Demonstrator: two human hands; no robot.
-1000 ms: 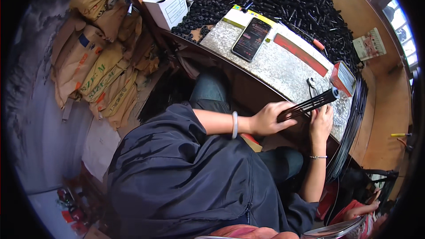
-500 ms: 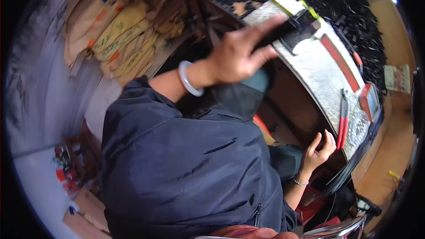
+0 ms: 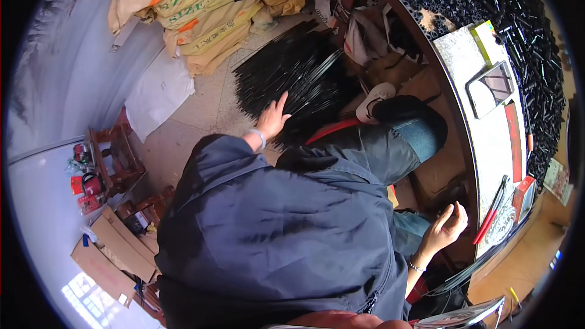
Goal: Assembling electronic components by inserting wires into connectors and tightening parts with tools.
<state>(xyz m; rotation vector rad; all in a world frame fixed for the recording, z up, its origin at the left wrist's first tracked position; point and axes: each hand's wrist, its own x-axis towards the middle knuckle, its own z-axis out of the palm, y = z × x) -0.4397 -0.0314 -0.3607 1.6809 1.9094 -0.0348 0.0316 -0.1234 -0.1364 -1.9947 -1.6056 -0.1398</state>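
Observation:
My left hand, with a pale bangle at the wrist, reaches down at the near edge of a broad pile of thin black rods or tubes on the floor. Its fingers are stretched out and apart, and I see nothing held. Whether the fingertips touch the rods I cannot tell. Beside the table's front edge, my right hand is raised with loosely curled fingers and nothing visible in it. Red-handled pliers lie near it on the speckled tabletop.
Many short black tubes are heaped on the far right of the table, next to a phone-like device and a small red box. Stacked yellow-brown sacks stand at the back left. Cardboard boxes and wooden furniture are at the left.
My left hand has swung from near the tabletop down and left to the rods on the floor. The view has shifted, bringing the pile into sight. My right hand remains by the table edge.

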